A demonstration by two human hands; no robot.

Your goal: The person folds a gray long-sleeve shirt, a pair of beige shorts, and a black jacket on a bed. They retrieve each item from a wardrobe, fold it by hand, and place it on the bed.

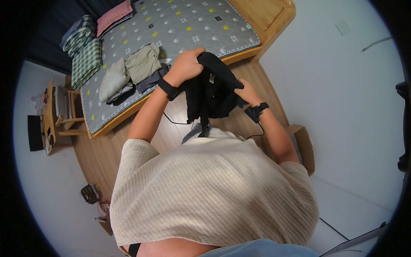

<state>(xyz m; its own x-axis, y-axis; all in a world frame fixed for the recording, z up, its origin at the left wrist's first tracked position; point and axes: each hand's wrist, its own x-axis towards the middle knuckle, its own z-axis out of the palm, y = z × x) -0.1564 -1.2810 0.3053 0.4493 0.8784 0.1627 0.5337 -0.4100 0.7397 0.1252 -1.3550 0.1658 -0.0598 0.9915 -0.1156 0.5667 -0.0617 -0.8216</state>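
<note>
In front of me hangs a black garment (210, 96), stretched between my two hands. My left hand (187, 66) grips its top edge at the left, and my right hand (248, 92) pinches the edge farther right and lower. A small light label (212, 78) shows inside the dark cloth. Folds hide what kind of garment it is. Just left of my left hand, folded clothes lie on the bed: a beige garment (143, 64) on top of dark grey cloth (151, 79), and a pale garment (113, 79) over black cloth (123, 95).
The bed's patterned mattress (179, 24) spreads beyond my hands, its wooden headboard (261, 14) at the right. Green checked bedding (86, 64) and a pink pillow (114, 17) lie at the left. A cardboard box (304, 147) stands by the wall, a wooden chair (72, 106) by the desk.
</note>
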